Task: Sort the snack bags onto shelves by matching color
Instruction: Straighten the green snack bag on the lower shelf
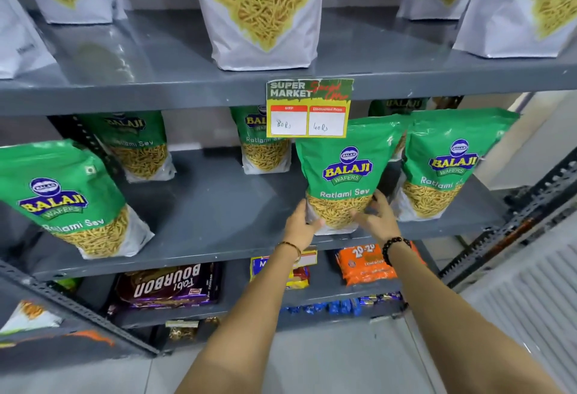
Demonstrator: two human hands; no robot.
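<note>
- Your left hand [300, 224] and right hand [376, 218] grip the lower sides of a green snack bag [345, 172], fingers wrapped on its edges.
- Bag stands upright on the middle grey shelf [218, 206], near the front edge, right of centre.
- Another green bag [449, 162] stands just right of it; more sit left & farther back.
- Price tag [309, 108] hangs above, on the upper shelf's lip.
</note>
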